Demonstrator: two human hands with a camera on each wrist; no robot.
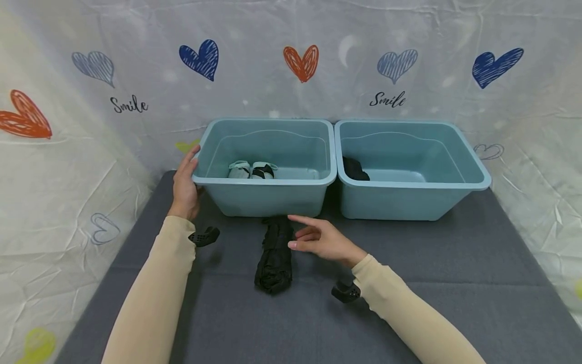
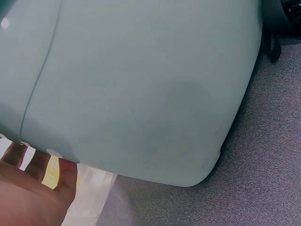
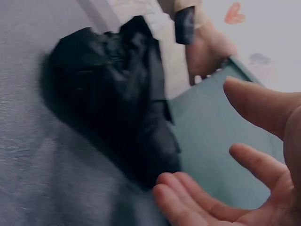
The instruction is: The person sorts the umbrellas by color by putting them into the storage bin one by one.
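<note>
A black folded umbrella (image 1: 274, 258) lies lengthwise on the dark cloth in front of the left light-blue plastic bin (image 1: 268, 197). My right hand (image 1: 320, 240) is just right of its far half, fingers and thumb spread and pointing left. Whether the fingertips touch the fabric is hard to tell. In the right wrist view the umbrella (image 3: 113, 89) fills the left part, beyond the spread fingers. My left hand (image 1: 185, 189) holds the left bin by its left side near the rim; the left wrist view shows several fingers (image 2: 68, 176) at the bin's edge.
Inside the left bin sits a pair of small shoes (image 1: 252, 170). The right light-blue bin (image 1: 386, 202) stands against it, with a black item (image 1: 354, 168) at its left end. A grey cloth (image 1: 409, 273) covers the table. Behind hangs a white curtain (image 1: 254, 91) with printed hearts.
</note>
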